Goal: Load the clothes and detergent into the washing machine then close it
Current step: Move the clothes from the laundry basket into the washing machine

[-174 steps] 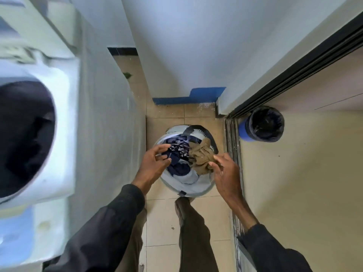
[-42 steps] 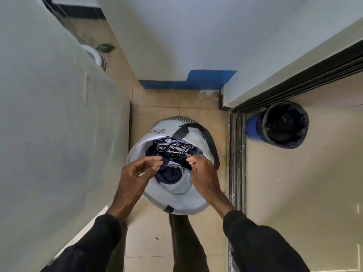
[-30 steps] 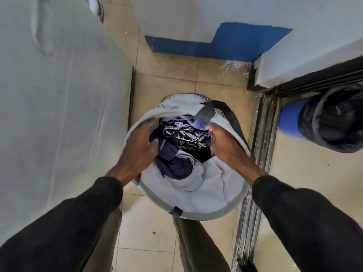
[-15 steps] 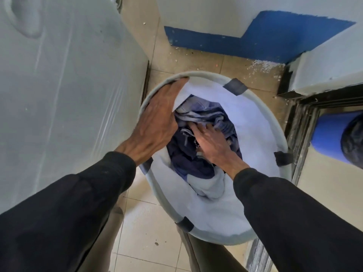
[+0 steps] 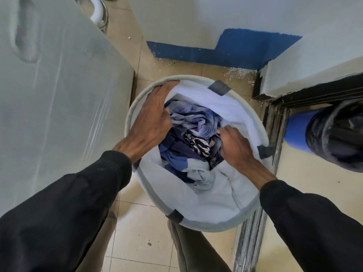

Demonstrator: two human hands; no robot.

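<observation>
A round white fabric laundry basket (image 5: 241, 107) stands on the tiled floor between my feet. Inside lies a pile of clothes (image 5: 193, 122): pale blue checked shirts, dark blue garments and a black-and-white patterned piece (image 5: 200, 145). My left hand (image 5: 151, 118) lies over the basket's left rim, fingers stretched along it and thumb down among the clothes. My right hand (image 5: 234, 146) is deep in the basket on the right, fingers curled into the pile. The grey side of the washing machine (image 5: 59, 95) fills the left; its opening is out of view.
A blue bin with a black liner (image 5: 330, 132) lies past a dark sliding-door track (image 5: 275, 122) on the right. A white wall with a blue painted base (image 5: 225, 50) stands behind the basket. A white hose (image 5: 97, 10) shows at top left.
My right hand has shifted from the middle of the pile to its right side and dug in. The left hand stays on the rim. The patterned piece shows again.
</observation>
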